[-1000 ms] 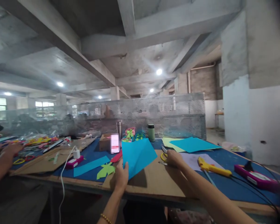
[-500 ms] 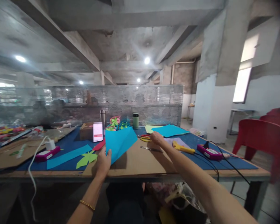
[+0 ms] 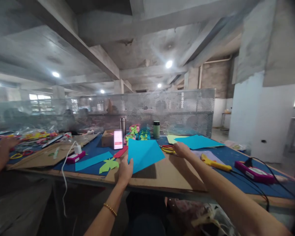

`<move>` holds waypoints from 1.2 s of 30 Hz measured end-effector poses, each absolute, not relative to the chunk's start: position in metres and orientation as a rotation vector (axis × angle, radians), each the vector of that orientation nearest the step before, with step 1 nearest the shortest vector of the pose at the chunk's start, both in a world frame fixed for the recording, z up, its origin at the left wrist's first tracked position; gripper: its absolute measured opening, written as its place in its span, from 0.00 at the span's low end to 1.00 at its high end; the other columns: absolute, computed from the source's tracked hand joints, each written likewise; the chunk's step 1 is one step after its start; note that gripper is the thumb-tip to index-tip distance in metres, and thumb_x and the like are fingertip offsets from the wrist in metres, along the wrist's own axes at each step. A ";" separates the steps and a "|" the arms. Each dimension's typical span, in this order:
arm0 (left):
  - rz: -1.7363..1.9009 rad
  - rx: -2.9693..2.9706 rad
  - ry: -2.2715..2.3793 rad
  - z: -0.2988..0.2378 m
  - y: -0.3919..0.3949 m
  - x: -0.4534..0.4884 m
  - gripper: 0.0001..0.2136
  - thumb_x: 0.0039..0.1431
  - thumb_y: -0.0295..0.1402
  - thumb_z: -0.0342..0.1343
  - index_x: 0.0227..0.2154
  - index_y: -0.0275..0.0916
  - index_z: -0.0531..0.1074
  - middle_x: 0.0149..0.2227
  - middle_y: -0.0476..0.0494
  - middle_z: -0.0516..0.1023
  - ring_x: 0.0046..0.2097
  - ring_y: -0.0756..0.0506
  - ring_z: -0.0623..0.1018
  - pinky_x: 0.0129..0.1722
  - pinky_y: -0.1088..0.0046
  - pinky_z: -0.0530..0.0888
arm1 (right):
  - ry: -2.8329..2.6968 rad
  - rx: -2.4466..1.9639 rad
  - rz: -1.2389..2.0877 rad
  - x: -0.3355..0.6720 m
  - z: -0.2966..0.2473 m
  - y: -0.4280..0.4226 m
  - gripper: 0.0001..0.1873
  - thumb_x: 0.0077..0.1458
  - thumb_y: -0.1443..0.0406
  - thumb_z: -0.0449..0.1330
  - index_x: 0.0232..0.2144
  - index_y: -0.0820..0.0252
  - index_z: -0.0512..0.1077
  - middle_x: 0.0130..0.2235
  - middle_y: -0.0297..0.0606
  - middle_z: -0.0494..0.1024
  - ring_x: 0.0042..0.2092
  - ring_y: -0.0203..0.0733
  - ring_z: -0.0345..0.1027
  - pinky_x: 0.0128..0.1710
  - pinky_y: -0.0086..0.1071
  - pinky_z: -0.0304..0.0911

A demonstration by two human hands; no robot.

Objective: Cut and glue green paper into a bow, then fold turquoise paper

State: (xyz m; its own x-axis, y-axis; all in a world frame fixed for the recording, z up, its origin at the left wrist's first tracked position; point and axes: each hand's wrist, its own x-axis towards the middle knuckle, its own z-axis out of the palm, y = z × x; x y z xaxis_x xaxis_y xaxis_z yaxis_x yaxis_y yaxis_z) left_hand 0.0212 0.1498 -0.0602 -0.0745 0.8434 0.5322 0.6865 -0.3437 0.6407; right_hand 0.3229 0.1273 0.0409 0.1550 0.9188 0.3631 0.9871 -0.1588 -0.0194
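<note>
My left hand (image 3: 125,169) is closed on the near corner of a bright blue paper sheet (image 3: 145,156) and holds it tilted up off the cardboard mat (image 3: 177,175). My right hand (image 3: 181,149) reaches forward across the mat. Its fingers are curled at the handles of the yellow and red scissors (image 3: 167,149), which lie flat. A gold bracelet is on my left wrist.
A yellow glue gun (image 3: 216,163) and a pink device (image 3: 254,173) with a black cable lie to the right. More blue paper (image 3: 198,141), a green flask (image 3: 156,129), a steel flask (image 3: 123,126), a phone (image 3: 118,139) and a green leaf cutout (image 3: 109,165) surround the mat. Another person's hand (image 3: 2,146) is at far left, before a mesh divider (image 3: 162,109).
My view has swung from side to side. Both hands keep their places: the left on the blue sheet, the right by the scissors.
</note>
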 end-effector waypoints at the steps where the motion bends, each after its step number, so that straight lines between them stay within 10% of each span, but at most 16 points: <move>1: 1.361 2.024 1.690 -0.059 0.149 0.021 0.17 0.66 0.31 0.49 0.54 0.34 0.72 0.49 0.30 0.79 0.51 0.38 0.78 0.47 0.67 0.71 | -1.871 -2.136 -0.367 0.312 0.051 0.129 0.18 0.64 0.60 0.61 0.53 0.63 0.70 0.52 0.46 0.74 0.49 0.48 0.73 0.47 0.45 0.72; 9: 1.113 2.210 1.628 -0.048 0.138 0.025 0.24 0.64 0.32 0.50 0.62 0.32 0.65 0.57 0.29 0.75 0.56 0.36 0.76 0.52 0.64 0.70 | -2.229 -1.568 -0.129 0.191 0.044 0.082 0.23 0.70 0.53 0.48 0.57 0.56 0.72 0.57 0.39 0.77 0.56 0.44 0.70 0.55 0.32 0.63; 17: 0.755 2.359 1.601 -0.034 0.119 0.017 0.39 0.58 0.26 0.52 0.71 0.34 0.44 0.47 0.27 0.81 0.45 0.33 0.81 0.42 0.63 0.71 | -2.345 -1.690 0.023 0.227 -0.050 0.015 0.53 0.49 0.42 0.66 0.68 0.64 0.56 0.70 0.56 0.53 0.70 0.62 0.46 0.68 0.58 0.40; 29: 1.366 3.134 0.852 0.020 0.071 0.046 0.21 0.62 0.19 0.42 0.49 0.35 0.77 0.61 0.33 0.71 0.67 0.36 0.62 0.66 0.48 0.56 | -2.341 -1.707 -0.032 0.234 -0.058 0.013 0.48 0.50 0.58 0.68 0.69 0.62 0.56 0.70 0.52 0.54 0.70 0.58 0.46 0.68 0.56 0.40; 36: 0.573 2.737 0.524 0.009 0.095 0.062 0.19 0.62 0.31 0.53 0.55 0.47 0.74 0.63 0.46 0.70 0.65 0.42 0.66 0.64 0.65 0.61 | -2.359 -1.647 -0.048 0.236 -0.055 0.013 0.43 0.49 0.65 0.64 0.67 0.59 0.59 0.68 0.50 0.59 0.70 0.54 0.48 0.69 0.55 0.40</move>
